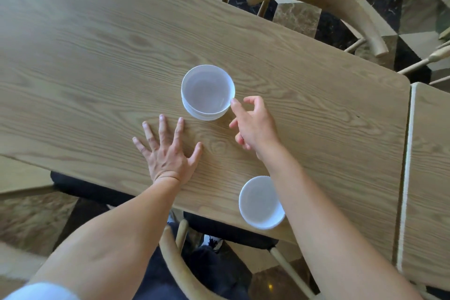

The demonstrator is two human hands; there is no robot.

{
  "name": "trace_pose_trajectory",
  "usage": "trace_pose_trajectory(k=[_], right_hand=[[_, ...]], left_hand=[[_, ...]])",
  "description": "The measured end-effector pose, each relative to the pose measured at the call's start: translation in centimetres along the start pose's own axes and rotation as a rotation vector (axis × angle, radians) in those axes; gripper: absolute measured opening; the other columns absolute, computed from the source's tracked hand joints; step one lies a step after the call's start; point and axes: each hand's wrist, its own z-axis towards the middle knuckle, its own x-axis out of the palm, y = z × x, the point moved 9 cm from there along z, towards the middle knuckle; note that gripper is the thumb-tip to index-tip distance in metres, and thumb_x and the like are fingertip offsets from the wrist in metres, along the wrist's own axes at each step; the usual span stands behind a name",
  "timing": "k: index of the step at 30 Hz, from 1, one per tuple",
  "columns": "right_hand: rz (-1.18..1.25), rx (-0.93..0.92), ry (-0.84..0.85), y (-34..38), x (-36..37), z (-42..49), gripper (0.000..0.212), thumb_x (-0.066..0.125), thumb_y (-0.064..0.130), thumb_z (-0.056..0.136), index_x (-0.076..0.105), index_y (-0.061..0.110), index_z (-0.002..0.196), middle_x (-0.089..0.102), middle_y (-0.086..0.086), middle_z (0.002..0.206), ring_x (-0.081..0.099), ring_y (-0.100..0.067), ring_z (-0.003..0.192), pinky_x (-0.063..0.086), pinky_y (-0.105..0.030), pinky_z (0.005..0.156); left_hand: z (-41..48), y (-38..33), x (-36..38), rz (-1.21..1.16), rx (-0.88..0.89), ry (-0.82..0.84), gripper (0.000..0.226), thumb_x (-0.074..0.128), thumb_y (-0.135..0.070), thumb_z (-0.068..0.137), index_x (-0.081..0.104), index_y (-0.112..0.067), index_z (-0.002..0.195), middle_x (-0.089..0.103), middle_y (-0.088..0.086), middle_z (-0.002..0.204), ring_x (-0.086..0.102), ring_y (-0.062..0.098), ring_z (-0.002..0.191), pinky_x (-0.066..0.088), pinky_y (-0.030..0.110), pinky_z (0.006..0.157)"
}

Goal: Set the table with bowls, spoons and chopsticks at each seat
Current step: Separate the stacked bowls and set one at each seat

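Head view, steeply down over table (97, 56)

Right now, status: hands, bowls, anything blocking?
Left hand flat on table, open. Right hand at bowl stack rim, no grip yet. Single bowl at near edge. Nothing blocking the stack.

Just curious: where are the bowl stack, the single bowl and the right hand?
bowl stack (207, 91), head view, inside of top bowl.
single bowl (258, 202), head view, inner bottom.
right hand (255, 126), head view, back of hand.
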Motion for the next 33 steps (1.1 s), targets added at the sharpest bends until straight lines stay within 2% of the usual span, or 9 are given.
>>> trace_pose_trajectory(k=[5, 8, 11, 15, 18, 22, 26, 29, 33], right_hand=[[-0.041, 0.006, -0.021, 0.1, 1.9, 2.1, 0.028, 0.055, 0.032, 0.091, 0.048, 0.019, 0.115, 0.067, -0.006, 0.071, 0.046, -0.016, 0.037, 0.029, -0.019, 0.035], [-0.002, 0.001, -0.078, 0.1, 1.6, 2.9, 0.011, 0.056, 0.019, 0.088, 0.05, 0.02, 0.098, 0.067, -0.004, 0.066, 0.044, -0.014, 0.034, 0.029, -0.021, 0.037], [-0.064, 0.008, -0.094, 0.4, 1.6, 3.6, 0.016, 0.058, 0.022, 0.085, 0.043, 0.025, 0.08, 0.07, -0.008, 0.073, 0.049, -0.013, 0.035, 0.032, -0.022, 0.037], [-0.12, -0.071, -0.092, 1.5, 2.0, 4.0, 0.01, 0.044, 0.026, 0.07, 0.034, 0.026, 0.073, 0.062, -0.013, 0.077, 0.066, -0.04, 0.071, 0.05, -0.05, 0.057], [-0.08, -0.179, -0.135, 3.1, 0.3, 3.1, 0.014, 0.047, 0.024, 0.076, 0.034, 0.027, 0.073, 0.055, -0.004, 0.069, 0.065, -0.041, 0.07, 0.051, -0.056, 0.06], [-0.034, -0.257, -0.21, 3.2, -3.5, 1.6, 0.017, 0.053, 0.021, 0.081, 0.038, 0.027, 0.074, 0.053, 0.005, 0.061, 0.06, -0.036, 0.061, 0.048, -0.045, 0.054], [-0.015, -0.152, -0.249, -3.1, -8.6, -0.4, 0.032, 0.05, 0.012, 0.086, 0.033, 0.033, 0.069, 0.043, 0.002, 0.06, 0.042, -0.017, 0.037, 0.029, -0.021, 0.039], [0.006, -0.024, -0.253, -8.6, -10.7, -2.2, 0.037, 0.049, 0.006, 0.089, 0.03, 0.029, 0.069, 0.038, -0.001, 0.063, 0.036, -0.01, 0.03, 0.024, -0.02, 0.035], [0.009, 0.069, -0.25, -13.3, -11.3, -3.4, 0.042, 0.048, 0.006, 0.089, 0.03, 0.035, 0.064, 0.038, -0.002, 0.065, 0.035, -0.013, 0.036, 0.023, -0.019, 0.035]], left_hand=[[0.1, 0.0, 0.0, -0.007, -0.001, -0.002, 0.083, 0.034, -0.08, 0.081, 0.014, -0.045, 0.154, -0.004, -0.001, 0.167, -0.017, 0.038, 0.149, -0.009, 0.067, 0.115], [0.1, 0.1, 0.1, -0.001, -0.006, 0.006, 0.083, 0.033, -0.08, 0.081, 0.012, -0.045, 0.154, -0.005, -0.001, 0.167, -0.018, 0.037, 0.149, -0.009, 0.066, 0.115], [0.1, 0.1, 0.0, 0.001, -0.006, 0.009, 0.083, 0.033, -0.08, 0.082, 0.012, -0.045, 0.154, -0.005, -0.001, 0.167, -0.019, 0.037, 0.149, -0.009, 0.066, 0.115], [0.0, 0.1, 0.0, -0.002, -0.008, 0.006, 0.083, 0.033, -0.08, 0.082, 0.013, -0.045, 0.154, -0.004, -0.001, 0.167, -0.019, 0.037, 0.149, -0.01, 0.066, 0.115], [-0.1, -0.4, 0.0, 0.018, 0.011, 0.003, 0.083, 0.034, -0.08, 0.082, 0.013, -0.044, 0.154, -0.003, -0.001, 0.167, -0.018, 0.037, 0.149, -0.009, 0.066, 0.115], [0.0, 0.3, 0.0, 0.018, -0.004, -0.003, 0.082, 0.035, -0.079, 0.082, 0.014, -0.044, 0.154, -0.002, -0.001, 0.167, -0.016, 0.038, 0.15, -0.009, 0.066, 0.115], [0.0, 0.1, 0.1, 0.023, -0.006, -0.003, 0.082, 0.036, -0.078, 0.082, 0.016, -0.043, 0.154, -0.001, -0.001, 0.167, -0.016, 0.037, 0.15, -0.008, 0.066, 0.115], [-0.2, 0.0, 0.0, 0.018, -0.012, 0.005, 0.081, 0.036, -0.078, 0.083, 0.015, -0.044, 0.154, -0.002, -0.002, 0.167, -0.017, 0.035, 0.15, -0.01, 0.065, 0.115], [-0.3, -0.1, 0.0, 0.021, -0.021, 0.007, 0.081, 0.036, -0.078, 0.083, 0.014, -0.045, 0.154, -0.003, -0.002, 0.167, -0.017, 0.034, 0.15, -0.011, 0.064, 0.116]])
